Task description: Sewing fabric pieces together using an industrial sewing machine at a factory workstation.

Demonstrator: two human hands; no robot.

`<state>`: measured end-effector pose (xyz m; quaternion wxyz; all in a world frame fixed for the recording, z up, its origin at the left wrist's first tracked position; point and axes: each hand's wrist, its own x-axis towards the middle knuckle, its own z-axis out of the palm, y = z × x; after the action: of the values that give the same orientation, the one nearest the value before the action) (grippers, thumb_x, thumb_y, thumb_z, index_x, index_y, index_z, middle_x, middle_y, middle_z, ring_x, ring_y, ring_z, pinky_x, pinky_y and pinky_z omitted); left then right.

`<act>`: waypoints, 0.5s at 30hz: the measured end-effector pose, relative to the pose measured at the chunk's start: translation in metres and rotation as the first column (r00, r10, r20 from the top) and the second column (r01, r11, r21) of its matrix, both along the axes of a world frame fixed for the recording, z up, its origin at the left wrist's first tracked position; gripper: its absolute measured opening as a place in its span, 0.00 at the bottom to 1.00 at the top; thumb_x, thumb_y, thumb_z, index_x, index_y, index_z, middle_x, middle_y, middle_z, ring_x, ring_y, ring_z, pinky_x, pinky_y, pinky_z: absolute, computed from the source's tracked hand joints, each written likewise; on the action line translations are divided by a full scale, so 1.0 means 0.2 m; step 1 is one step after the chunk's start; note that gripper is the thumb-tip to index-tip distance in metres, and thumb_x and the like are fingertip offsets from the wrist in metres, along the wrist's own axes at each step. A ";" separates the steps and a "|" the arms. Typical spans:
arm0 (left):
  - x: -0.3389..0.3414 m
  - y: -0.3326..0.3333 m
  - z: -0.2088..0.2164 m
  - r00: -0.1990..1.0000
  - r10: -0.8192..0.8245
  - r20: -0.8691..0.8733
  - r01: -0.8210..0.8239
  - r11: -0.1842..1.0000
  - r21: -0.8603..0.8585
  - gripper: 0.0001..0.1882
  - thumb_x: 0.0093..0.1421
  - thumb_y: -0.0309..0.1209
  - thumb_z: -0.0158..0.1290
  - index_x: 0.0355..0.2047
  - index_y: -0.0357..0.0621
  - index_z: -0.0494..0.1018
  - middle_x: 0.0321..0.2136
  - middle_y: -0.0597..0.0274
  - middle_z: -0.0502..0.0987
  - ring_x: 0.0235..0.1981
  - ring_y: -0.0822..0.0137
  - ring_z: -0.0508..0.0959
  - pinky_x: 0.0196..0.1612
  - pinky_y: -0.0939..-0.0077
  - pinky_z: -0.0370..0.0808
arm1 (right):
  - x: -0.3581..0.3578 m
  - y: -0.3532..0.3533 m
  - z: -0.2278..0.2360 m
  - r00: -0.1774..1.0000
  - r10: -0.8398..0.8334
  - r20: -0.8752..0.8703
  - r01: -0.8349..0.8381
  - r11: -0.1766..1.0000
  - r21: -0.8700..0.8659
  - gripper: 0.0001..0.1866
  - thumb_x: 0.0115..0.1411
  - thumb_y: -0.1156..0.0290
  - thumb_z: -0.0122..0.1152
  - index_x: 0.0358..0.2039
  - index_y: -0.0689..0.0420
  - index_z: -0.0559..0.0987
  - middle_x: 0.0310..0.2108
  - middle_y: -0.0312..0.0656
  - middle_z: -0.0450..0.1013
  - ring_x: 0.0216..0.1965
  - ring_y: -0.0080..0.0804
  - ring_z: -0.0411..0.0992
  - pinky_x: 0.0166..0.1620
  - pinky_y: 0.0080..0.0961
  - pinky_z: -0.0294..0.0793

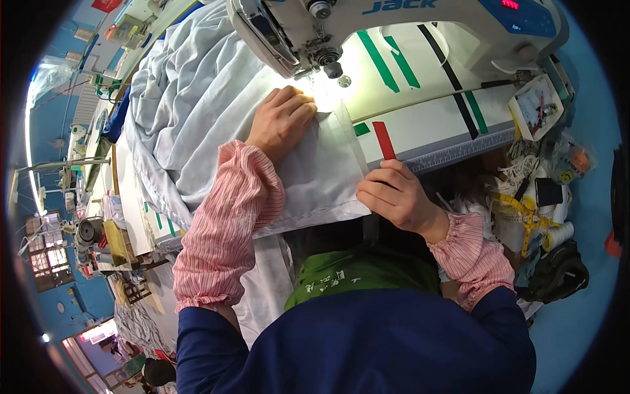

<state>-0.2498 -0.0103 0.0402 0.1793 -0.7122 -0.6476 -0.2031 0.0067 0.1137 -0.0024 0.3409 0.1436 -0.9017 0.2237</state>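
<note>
A large pale grey-white cloth (216, 92) lies bunched over the left of the sewing machine bed and runs flat toward me. Its right edge passes beneath the lit needle area of the white sewing machine (453, 26). My left hand (282, 121) presses on the cloth just in front of the machine head, fingers curled and bunched against it. My right hand (400, 197) pinches the cloth's right edge near its lower corner, at the front of the table. The fingertips of my left hand are partly lost in the bright light.
Green, black and red tape strips (383, 140) mark the white table, with a ruler strip (453, 150) along its front. At right stand a small white tray (537, 108), a yellow measuring tape (525, 213), thread spools (558, 235) and a dark bag (556, 272).
</note>
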 end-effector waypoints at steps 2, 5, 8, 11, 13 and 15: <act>-0.03 0.00 -0.02 1.000 0.004 0.023 -0.004 1.000 -0.005 0.09 0.49 0.23 0.62 0.30 0.43 0.75 0.32 0.63 0.80 0.36 0.60 0.78 0.39 0.66 0.76 | 0.00 0.00 0.01 1.000 0.006 0.009 -0.006 1.000 0.017 0.09 0.48 0.74 0.63 0.33 0.55 0.81 0.38 0.33 0.77 0.42 0.29 0.74 0.53 0.33 0.70; -0.06 0.01 -0.03 0.999 0.033 0.043 -0.033 0.999 -0.006 0.08 0.49 0.23 0.62 0.30 0.43 0.76 0.32 0.63 0.80 0.36 0.60 0.78 0.39 0.66 0.77 | 0.00 0.00 0.01 1.000 0.004 0.020 -0.004 1.000 0.023 0.09 0.49 0.73 0.63 0.33 0.55 0.81 0.38 0.33 0.77 0.42 0.30 0.74 0.53 0.33 0.70; -0.08 0.01 -0.04 0.997 0.070 0.036 -0.070 0.998 -0.005 0.07 0.50 0.24 0.62 0.29 0.43 0.76 0.32 0.62 0.80 0.35 0.60 0.78 0.39 0.67 0.77 | 0.00 0.00 0.02 1.000 -0.004 0.019 0.003 0.999 0.036 0.09 0.50 0.73 0.62 0.33 0.54 0.80 0.38 0.32 0.76 0.42 0.29 0.73 0.53 0.32 0.70; -0.09 0.01 -0.05 0.995 0.086 0.049 -0.086 0.996 -0.009 0.06 0.50 0.24 0.62 0.29 0.42 0.77 0.32 0.62 0.81 0.34 0.60 0.78 0.38 0.67 0.77 | 0.00 0.00 0.02 1.000 -0.011 0.019 0.010 0.999 0.041 0.08 0.50 0.73 0.61 0.33 0.54 0.79 0.37 0.31 0.75 0.42 0.28 0.73 0.53 0.32 0.70; -0.09 0.00 -0.05 0.994 0.094 0.063 -0.094 0.996 -0.013 0.06 0.51 0.24 0.62 0.30 0.42 0.77 0.32 0.62 0.81 0.34 0.60 0.78 0.38 0.68 0.77 | 0.00 0.00 0.02 1.000 -0.013 0.018 0.012 0.999 0.040 0.08 0.50 0.73 0.61 0.34 0.54 0.79 0.37 0.31 0.75 0.42 0.28 0.73 0.53 0.32 0.69; -0.08 -0.01 -0.05 0.993 0.091 0.081 -0.089 0.996 -0.028 0.06 0.52 0.24 0.62 0.30 0.41 0.77 0.32 0.61 0.81 0.34 0.59 0.79 0.38 0.67 0.78 | 0.00 -0.01 0.02 0.999 -0.020 0.040 0.018 0.999 0.037 0.08 0.51 0.73 0.61 0.34 0.54 0.79 0.37 0.31 0.75 0.42 0.28 0.73 0.54 0.32 0.69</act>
<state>-0.2664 -0.0116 0.0304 0.1527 -0.6756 -0.6882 -0.2159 0.0066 0.1126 0.0007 0.3222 0.1367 -0.9137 0.2068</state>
